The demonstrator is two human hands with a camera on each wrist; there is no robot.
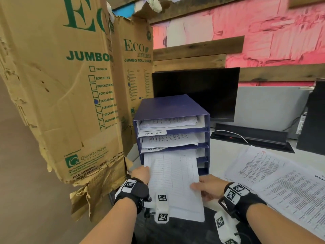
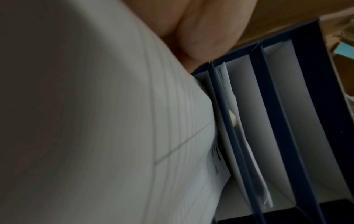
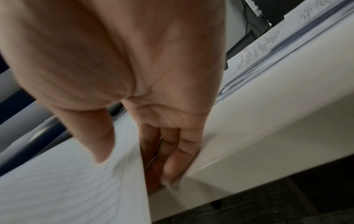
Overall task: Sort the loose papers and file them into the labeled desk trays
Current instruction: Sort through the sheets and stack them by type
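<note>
A blue stacked tray unit (image 1: pixel 175 110) stands on the desk, its upper slots labeled "TASK LIST" (image 1: pixel 154 133) and "ADMIN" (image 1: pixel 153 148) and holding papers. A lined form sheet (image 1: pixel 173 176) slopes from the third slot down toward me, its far end inside the slot. My left hand (image 1: pixel 141 174) grips its left edge; in the left wrist view the sheet (image 2: pixel 114 121) fills the frame beside the tray unit (image 2: pixel 277 106). My right hand (image 1: pixel 205 188) pinches the right edge, thumb on top and fingers (image 3: pixel 178 153) under the sheet (image 3: pixel 67 181).
Loose printed papers (image 1: pixel 281 182) are spread on the desk at right. Tall cardboard boxes (image 1: pixel 70 85) crowd the left side of the trays. A dark monitor (image 1: pixel 197 92) stands behind, with a black cable tray (image 1: pixel 251 138) below it. Lower tray slots (image 1: pixel 202 166) sit beneath the sheet.
</note>
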